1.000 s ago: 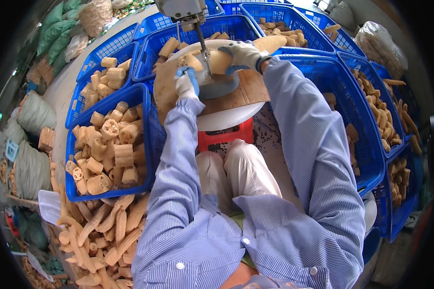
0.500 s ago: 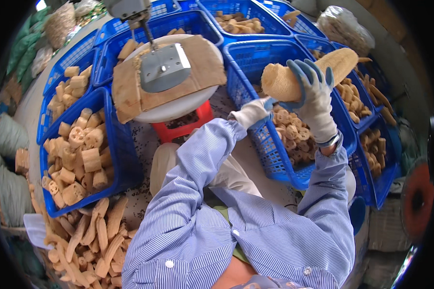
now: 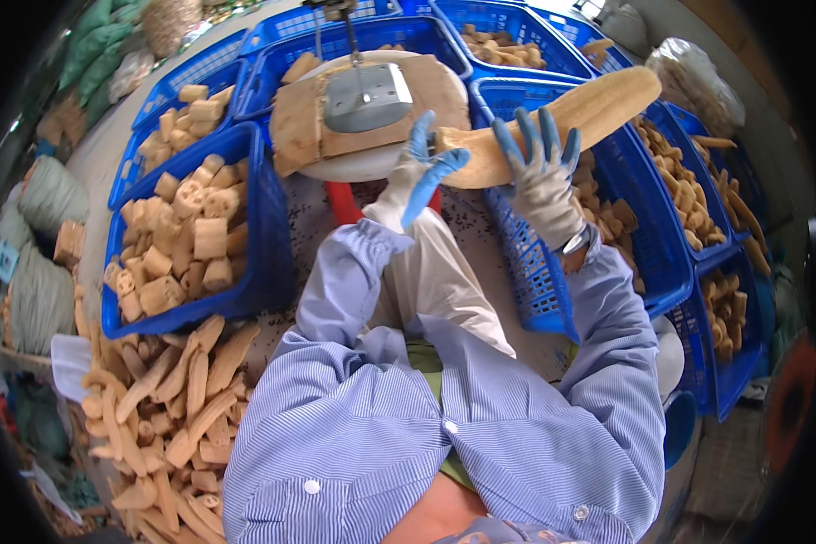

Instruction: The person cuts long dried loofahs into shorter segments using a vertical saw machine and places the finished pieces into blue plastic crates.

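A long dried loofah (image 3: 598,107) slants up to the right above the blue baskets, its blunt end towards the machine table. My right hand (image 3: 544,186), in a white glove with blue fingers, holds it near that end; the fingers are spread across the loofah and the thumb is hidden. Beside the blunt end is my left hand (image 3: 412,181), gloved alike, open, with thumb and fingers apart. Just beyond it stands a round white table (image 3: 354,170) covered with cardboard (image 3: 296,113), carrying a metal plate (image 3: 367,98) under a machine's vertical rod (image 3: 352,41).
A blue basket (image 3: 267,245) of cut loofah pieces (image 3: 210,238) stands at left. Another blue basket (image 3: 553,317) sits under my right arm, with more baskets behind. Whole loofahs (image 3: 199,381) are heaped at lower left. A red stool (image 3: 343,201) shows below the table.
The loofah and my right hand have moved left towards the table. My left hand has left the basket rim, swung left and opened beside the loofah's end. The view has shifted.
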A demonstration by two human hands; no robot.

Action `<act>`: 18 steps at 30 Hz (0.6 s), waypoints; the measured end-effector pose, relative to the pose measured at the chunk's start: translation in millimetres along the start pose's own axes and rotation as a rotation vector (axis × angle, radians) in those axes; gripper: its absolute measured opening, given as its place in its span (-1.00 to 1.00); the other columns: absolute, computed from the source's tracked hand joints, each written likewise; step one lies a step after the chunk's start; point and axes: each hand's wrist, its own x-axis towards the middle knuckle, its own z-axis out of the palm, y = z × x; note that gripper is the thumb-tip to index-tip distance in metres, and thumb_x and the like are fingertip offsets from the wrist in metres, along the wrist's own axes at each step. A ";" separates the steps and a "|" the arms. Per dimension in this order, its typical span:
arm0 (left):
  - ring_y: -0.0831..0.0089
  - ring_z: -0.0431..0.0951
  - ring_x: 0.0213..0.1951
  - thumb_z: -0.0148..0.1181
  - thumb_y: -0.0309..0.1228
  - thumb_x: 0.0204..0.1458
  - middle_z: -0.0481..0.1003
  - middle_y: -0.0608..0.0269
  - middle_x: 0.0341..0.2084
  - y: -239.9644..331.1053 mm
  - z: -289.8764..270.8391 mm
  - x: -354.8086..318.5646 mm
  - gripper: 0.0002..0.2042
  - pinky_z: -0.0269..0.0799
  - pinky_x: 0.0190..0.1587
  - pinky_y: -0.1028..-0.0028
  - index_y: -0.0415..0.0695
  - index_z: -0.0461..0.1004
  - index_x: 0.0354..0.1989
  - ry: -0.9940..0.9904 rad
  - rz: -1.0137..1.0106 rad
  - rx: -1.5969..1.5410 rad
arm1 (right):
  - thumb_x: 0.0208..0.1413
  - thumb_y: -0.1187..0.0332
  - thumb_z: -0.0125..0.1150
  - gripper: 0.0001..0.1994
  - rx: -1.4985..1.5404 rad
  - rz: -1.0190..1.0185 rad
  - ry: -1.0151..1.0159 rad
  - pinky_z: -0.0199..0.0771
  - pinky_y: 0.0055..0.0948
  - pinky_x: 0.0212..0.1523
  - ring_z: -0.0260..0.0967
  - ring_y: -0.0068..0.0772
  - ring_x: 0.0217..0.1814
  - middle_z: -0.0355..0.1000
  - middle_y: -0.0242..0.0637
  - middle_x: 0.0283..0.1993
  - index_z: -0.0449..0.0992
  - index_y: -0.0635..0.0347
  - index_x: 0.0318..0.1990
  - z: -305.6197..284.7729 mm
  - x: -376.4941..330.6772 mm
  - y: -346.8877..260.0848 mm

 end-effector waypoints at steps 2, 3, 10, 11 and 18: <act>0.41 0.42 0.17 0.48 -0.32 0.01 0.34 0.13 0.20 19.5 -34.8 -5.7 -0.06 0.38 0.22 0.42 -0.12 -0.04 0.49 0.007 0.018 0.170 | -0.14 0.24 0.47 0.06 -0.113 0.000 -0.049 -0.48 0.55 0.43 -0.30 0.04 0.64 -0.13 -0.21 0.58 -0.06 -0.34 0.54 9.0 21.5 4.0; 0.40 0.41 0.18 0.50 -0.32 0.00 0.32 0.12 0.21 27.7 -52.9 -10.5 -0.05 0.38 0.23 0.41 -0.12 -0.04 0.49 0.042 0.028 0.183 | -0.11 0.25 0.45 0.05 -0.120 -0.009 -0.098 -0.50 0.54 0.43 -0.31 0.04 0.64 -0.14 -0.21 0.59 -0.08 -0.35 0.54 7.4 36.8 -3.4; 0.29 0.42 0.21 0.53 -0.20 -0.06 0.28 0.04 0.29 65.6 -132.2 4.0 -0.08 0.34 0.28 0.36 -0.07 0.09 0.45 0.187 -0.018 0.463 | -0.09 0.04 0.48 0.01 -0.146 -0.110 -0.099 -0.50 0.56 0.43 -0.30 -0.03 0.65 -0.06 -0.31 0.58 -0.04 -0.41 0.52 33.2 114.8 -46.4; 0.28 0.42 0.21 0.52 -0.18 -0.05 0.28 0.05 0.29 69.2 -144.4 10.4 -0.10 0.32 0.30 0.36 -0.06 0.11 0.44 0.192 -0.039 0.501 | -0.08 0.01 0.47 0.00 -0.115 -0.114 -0.110 -0.50 0.55 0.43 -0.30 -0.03 0.65 -0.06 -0.31 0.58 -0.02 -0.41 0.52 36.9 124.6 -53.8; 0.24 0.35 0.28 0.47 -0.24 -0.01 0.30 0.07 0.30 92.3 -198.8 52.5 -0.18 0.25 0.35 0.36 -0.02 0.16 0.43 0.182 -0.125 0.665 | 0.02 -0.06 0.37 -0.11 -0.020 -0.132 -0.013 -0.51 0.56 0.43 -0.32 -0.03 0.65 -0.04 -0.25 0.56 0.03 -0.33 0.50 84.4 166.1 -84.3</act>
